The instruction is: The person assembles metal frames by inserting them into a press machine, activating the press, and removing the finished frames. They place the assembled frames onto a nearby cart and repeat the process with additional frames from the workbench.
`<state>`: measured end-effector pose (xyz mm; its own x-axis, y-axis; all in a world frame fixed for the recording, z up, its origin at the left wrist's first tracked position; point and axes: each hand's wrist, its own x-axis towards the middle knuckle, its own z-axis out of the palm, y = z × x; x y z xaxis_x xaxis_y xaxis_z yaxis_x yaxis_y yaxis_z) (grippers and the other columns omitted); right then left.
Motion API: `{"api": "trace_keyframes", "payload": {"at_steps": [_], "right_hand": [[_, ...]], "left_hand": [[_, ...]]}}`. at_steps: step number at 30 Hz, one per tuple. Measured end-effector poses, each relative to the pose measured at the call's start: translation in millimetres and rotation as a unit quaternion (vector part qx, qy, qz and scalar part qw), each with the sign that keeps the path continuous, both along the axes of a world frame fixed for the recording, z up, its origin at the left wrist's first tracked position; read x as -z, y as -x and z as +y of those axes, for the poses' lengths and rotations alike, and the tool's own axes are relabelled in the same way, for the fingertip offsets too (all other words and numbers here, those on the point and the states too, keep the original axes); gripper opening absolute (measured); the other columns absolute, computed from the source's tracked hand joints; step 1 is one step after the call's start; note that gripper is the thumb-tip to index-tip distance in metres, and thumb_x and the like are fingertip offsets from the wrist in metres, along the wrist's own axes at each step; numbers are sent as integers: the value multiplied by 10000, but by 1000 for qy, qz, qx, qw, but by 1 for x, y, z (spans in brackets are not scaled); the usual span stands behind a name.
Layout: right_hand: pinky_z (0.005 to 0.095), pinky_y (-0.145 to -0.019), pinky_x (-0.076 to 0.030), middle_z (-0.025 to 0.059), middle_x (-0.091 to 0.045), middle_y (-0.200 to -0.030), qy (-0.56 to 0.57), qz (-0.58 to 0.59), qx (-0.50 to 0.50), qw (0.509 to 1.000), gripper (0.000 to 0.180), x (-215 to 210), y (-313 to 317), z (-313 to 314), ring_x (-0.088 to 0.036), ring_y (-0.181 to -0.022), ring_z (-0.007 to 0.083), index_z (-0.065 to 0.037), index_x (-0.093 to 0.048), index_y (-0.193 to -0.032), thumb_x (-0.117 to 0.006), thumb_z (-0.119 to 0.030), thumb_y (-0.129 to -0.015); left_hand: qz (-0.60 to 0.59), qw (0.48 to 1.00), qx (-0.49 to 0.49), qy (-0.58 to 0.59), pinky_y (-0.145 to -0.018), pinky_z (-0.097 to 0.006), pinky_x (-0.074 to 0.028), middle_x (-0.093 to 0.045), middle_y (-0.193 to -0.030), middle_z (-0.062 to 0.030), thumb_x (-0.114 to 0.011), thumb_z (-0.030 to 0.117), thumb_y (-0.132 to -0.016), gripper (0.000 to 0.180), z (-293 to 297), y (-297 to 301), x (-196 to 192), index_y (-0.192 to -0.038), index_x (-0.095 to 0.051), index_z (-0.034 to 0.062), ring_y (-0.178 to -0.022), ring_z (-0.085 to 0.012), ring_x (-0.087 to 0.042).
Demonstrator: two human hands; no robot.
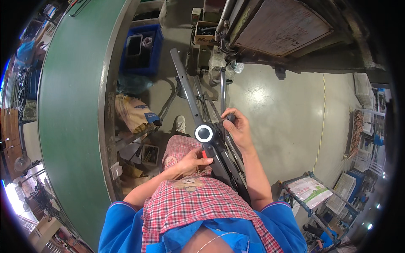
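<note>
A dark folding metal frame of long tubes and bars slants across my lap, its far end toward the machine. At its middle sits a round black hinge hub with a white ring. My left hand closes on the frame just below the hub, thumb along a small red part. To the right of the hub my right hand is bent in a pinch at a dark piece of the frame; the fingers partly hide what they hold. Lower bars run under my right forearm.
A green-topped bench runs along my left. Beyond stand a blue crate and a torn paper sack. Heavy machinery with a metal plate overhangs at the far right. A cart stands at the near right.
</note>
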<state>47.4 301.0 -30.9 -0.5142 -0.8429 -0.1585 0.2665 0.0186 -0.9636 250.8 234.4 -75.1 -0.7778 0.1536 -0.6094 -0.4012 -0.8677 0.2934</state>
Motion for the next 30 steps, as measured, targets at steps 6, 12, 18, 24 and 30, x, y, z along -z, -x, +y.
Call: {"api": "trace_keyframes", "payload": {"at_steps": [6,12,18,24,30], "right_hand": [[189,-650,-343,-23,-501,-880,-12,4,32,999,343,9,7,0,-443,-743,51,-43,-565,-995,-703,-308,-826],[186,-661,-361,-36,-497,-830,-11,5,73,997,228,9,11,-19,-438,-738,46,-30,-556,-1012,-655,-176,-868],[213,-653,-382,-3,-509,-803,5,54,149,987,194,27,69,-65,-456,-711,72,8,-549,-1016,-591,-145,-904],[218,-605,-351,-34,-519,-740,-20,65,181,981,166,41,100,-94,-438,-668,58,-42,-581,-905,-638,-196,-884],[234,-587,-368,-23,-554,-681,-67,73,155,983,158,35,95,-100,-476,-631,69,-54,-619,-787,-638,-178,-882]], "left_hand": [[6,998,-25,65,-839,-306,-497,-590,-1072,-76,-665,51,-836,455,4,0,-10,-1231,-446,-6,-952,-157,-593],[5,986,6,167,-801,-258,-474,-615,-1012,-51,-693,55,-816,442,6,0,-32,-1194,-481,-33,-896,-103,-583],[44,982,31,182,-854,-265,-467,-618,-1022,-55,-710,88,-809,417,7,20,-51,-1154,-520,-48,-931,-103,-568],[88,964,72,241,-774,-255,-446,-616,-934,-31,-716,98,-807,382,5,39,-54,-1112,-538,-46,-858,-85,-544],[107,961,76,245,-796,-259,-459,-617,-929,-53,-748,159,-781,440,4,37,-56,-1100,-540,-61,-856,-101,-557]]}}
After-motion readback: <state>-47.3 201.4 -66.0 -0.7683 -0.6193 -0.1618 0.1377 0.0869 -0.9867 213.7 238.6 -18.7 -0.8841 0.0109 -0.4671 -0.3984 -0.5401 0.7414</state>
